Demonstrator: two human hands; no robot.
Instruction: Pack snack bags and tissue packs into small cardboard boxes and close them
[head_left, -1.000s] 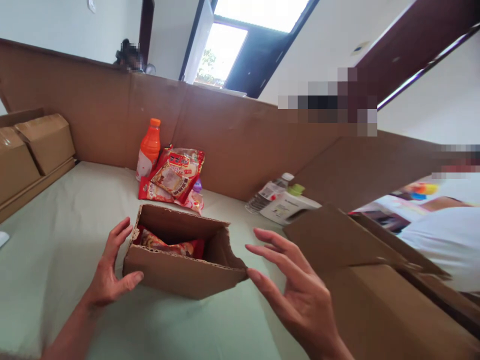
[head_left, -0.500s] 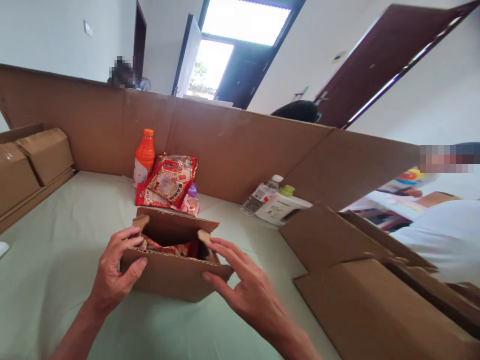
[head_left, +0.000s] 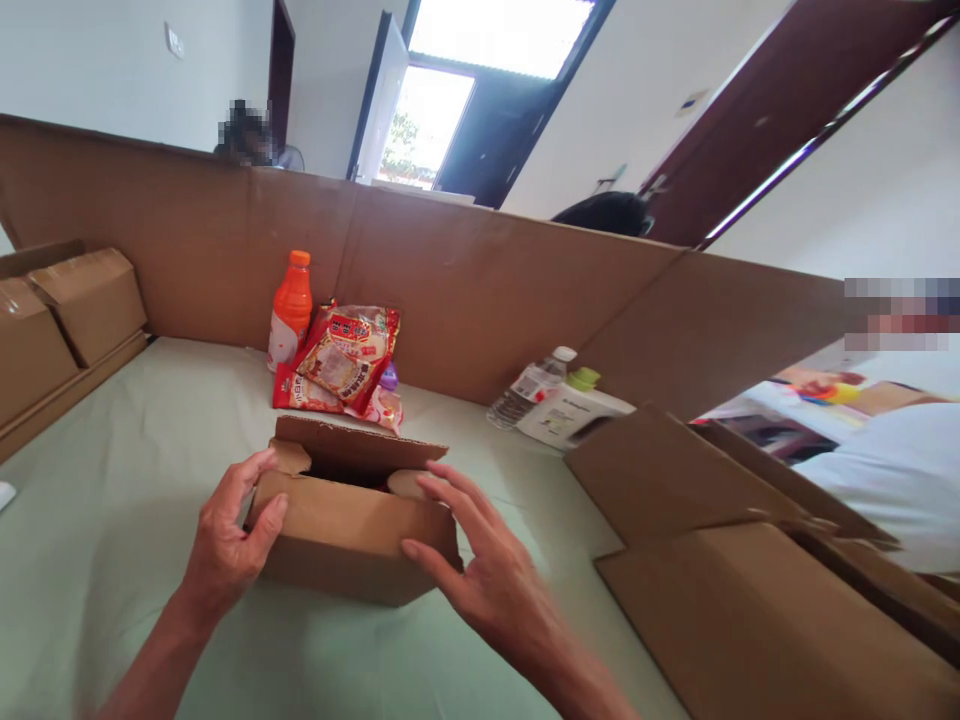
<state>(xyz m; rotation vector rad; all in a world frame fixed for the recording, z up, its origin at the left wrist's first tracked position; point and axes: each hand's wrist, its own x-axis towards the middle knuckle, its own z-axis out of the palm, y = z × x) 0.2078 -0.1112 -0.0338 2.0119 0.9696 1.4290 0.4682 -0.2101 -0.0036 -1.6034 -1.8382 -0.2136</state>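
A small cardboard box (head_left: 349,520) stands on the pale green cloth in front of me. Its near flap is folded inward over the top, the two side flaps are bent in, and the far flap stands up. My left hand (head_left: 232,525) grips the left end, thumb on the near flap and fingers on the side. At the right end, my right hand (head_left: 480,560) has its fingers on the side flap and its thumb against the near flap's edge. The snack packet seen inside earlier is now almost wholly covered.
Behind the box are an orange bottle (head_left: 291,310) and several red snack bags (head_left: 349,355). A clear bottle (head_left: 529,388) leans by a white container (head_left: 566,415). Cardboard boxes stand left (head_left: 90,300) and right (head_left: 750,590), with a cardboard wall (head_left: 465,275) behind. People are beyond it.
Both hands have come in onto the box ends; the right hand moved left. The side flaps were bent inward, then the near flap came down over the opening, hiding the snack packet.
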